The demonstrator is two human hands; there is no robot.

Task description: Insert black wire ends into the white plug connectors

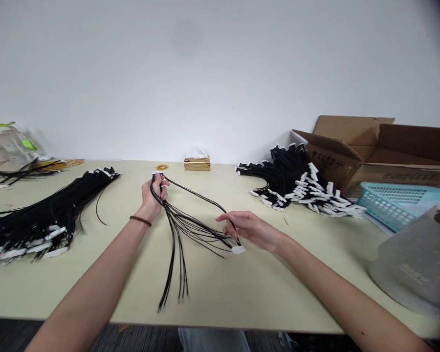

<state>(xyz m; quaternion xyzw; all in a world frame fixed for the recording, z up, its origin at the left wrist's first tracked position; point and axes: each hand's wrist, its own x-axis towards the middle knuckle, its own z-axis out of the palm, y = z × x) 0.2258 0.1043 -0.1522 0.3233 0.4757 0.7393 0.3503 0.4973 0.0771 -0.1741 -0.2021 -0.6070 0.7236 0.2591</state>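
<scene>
A black wire harness is gripped near its top by my left hand, fingers wrapped round it. A white connector peeks out above that fist. From there, loose wires with bare-looking tips fan out toward the table's front. My right hand has its curled fingers closed on one strand of the harness, with the index finger stretched out to the left. Just below those fingers is a second white connector at the wires' end. The exact pinch of the right fingers is partly hidden.
Bundled black harnesses lie at left and in a pile at right. At the back are a gold tissue box and yellow rubber bands. A cardboard box, teal basket and grey translucent bin occupy the right.
</scene>
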